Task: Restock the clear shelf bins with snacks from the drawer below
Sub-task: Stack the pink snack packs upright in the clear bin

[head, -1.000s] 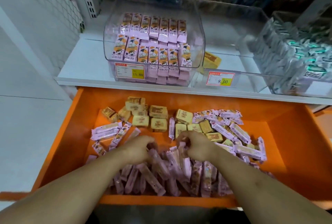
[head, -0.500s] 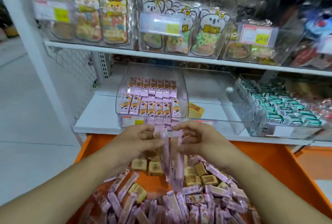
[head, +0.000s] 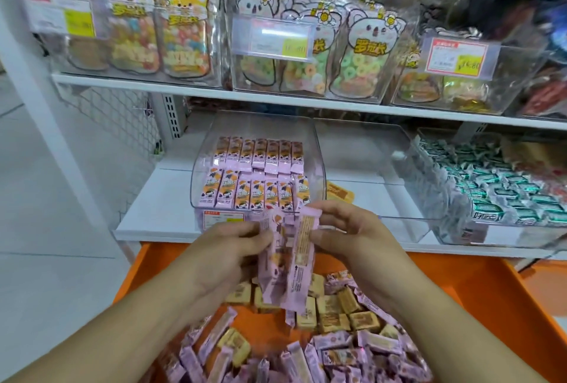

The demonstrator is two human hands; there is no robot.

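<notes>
Centrally, a bundle of pink snack bars point(head: 287, 263), count unclear, hangs upright between both hands just in front of the clear bin point(head: 257, 168); the left hand point(head: 228, 255) pinches its left side, the right hand point(head: 352, 237) grips its top right edge. Inside the bin, two rows of seven pink bars stand upright. Below the bin, the orange drawer point(head: 478, 296) holds many loose pink bars and tan square snacks point(head: 333, 309). Right of it sit an almost empty bin point(head: 383, 168) and a bin of green-wrapped sweets point(head: 497, 186).
</notes>
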